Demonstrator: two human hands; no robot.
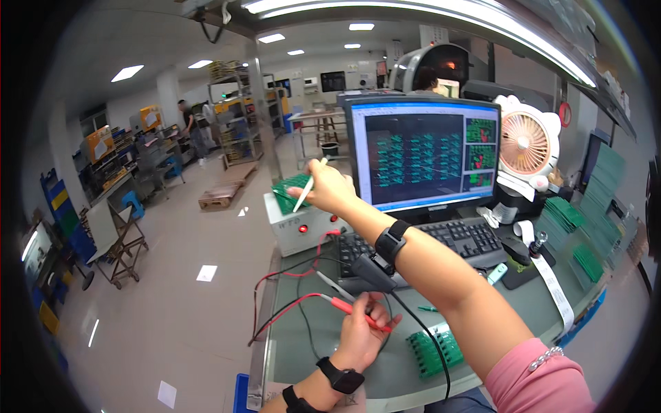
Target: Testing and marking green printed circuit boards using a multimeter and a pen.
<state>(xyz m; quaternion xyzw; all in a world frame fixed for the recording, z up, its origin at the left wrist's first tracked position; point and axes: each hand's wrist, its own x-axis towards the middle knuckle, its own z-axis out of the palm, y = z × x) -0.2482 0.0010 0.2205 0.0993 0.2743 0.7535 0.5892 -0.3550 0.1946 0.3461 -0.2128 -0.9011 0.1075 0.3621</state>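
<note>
My right hand (330,189) reaches far out over the desk's left back corner, closed around a slim white pen-like stick (310,184). Its fingers are at green circuit boards (284,187) lying on top of a white box (292,234) with red lit buttons; whether they touch the boards I cannot tell. Lower down, my left hand (363,334) is closed on a red test probe (351,311), whose red lead runs off to the left. A grey pen-shaped piece (334,284) sits just beyond that hand. Below my right forearm, a green circuit board panel (435,350) lies on the desk.
A monitor (413,151), keyboard (461,237), mouse (516,250) and fan (525,141) stand along the back. More green boards (586,263) and a paper strip (553,292) are at the right. Red and black leads (256,303) loop over the left edge. A person (189,127) stands far off.
</note>
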